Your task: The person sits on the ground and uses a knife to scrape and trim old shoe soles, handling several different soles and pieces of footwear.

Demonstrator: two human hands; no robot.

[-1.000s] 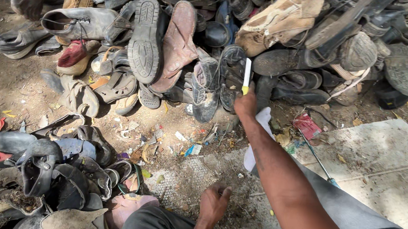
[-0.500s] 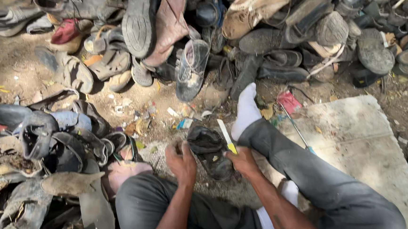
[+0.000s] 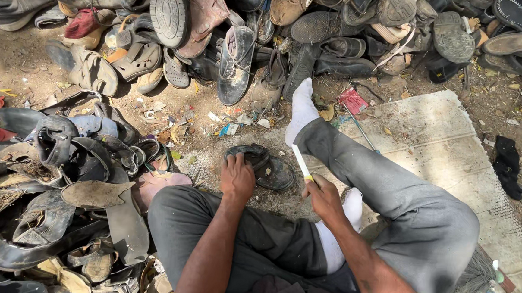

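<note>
I sit on the ground in grey trousers and white socks. My left hand (image 3: 237, 178) presses down on a worn black shoe (image 3: 264, 165) lying on the dirt in front of my knee. My right hand (image 3: 324, 195) grips a knife (image 3: 301, 163) with a pale blade and a yellow handle end; the blade points up toward the shoe's right side, close to it. My right leg stretches out toward the shoe heap, its sock (image 3: 303, 110) near the pile.
A large heap of old shoes and sandals (image 3: 237, 36) runs across the top. More torn shoes and soles (image 3: 78, 177) lie at my left. A pale mat (image 3: 448, 152) covers the ground at right, with a red packet (image 3: 353, 100) and a thin metal rod (image 3: 361, 131) near it.
A second ago my right hand reached out to the pile with the knife. It has drawn back, and the black shoe now lies under my left hand. The camera has moved closer.
</note>
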